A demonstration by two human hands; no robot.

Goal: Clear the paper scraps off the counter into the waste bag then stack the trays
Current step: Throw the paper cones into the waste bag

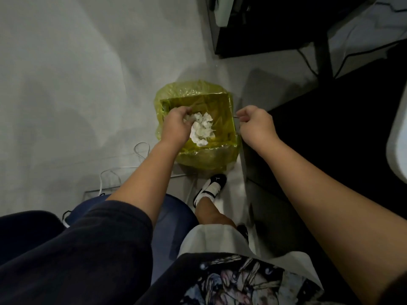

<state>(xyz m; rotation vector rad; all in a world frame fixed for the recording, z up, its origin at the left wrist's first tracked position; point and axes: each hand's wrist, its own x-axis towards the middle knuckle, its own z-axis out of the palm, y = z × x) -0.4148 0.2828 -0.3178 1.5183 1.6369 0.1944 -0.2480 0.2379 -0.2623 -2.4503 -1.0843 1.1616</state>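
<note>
view: head cam, looking down at floor. waste bag, yellow-green translucent, lines a square bin on the grey floor, mouth open upward.

left hand: over the bag opening, palm down, fingers curled round a clump of white paper scraps. scraps sit inside the bag mouth, partly under the hand; cannot tell which part is gripped vs. already lying in the bag.

right hand: at the bag's right rim, fingers curled, thumb and forefinger together as if pinching. a thin pale edge shows at the fingertips; cannot tell whether it is the bag rim or sth else, so grip contents unconfirmed.

other items: black-and-white shoe just below the bin, toe pointing at it. white cable looped on the floor, left of the left forearm. dark furniture top right w/ cables beneath. counter and trays not in view.
</note>
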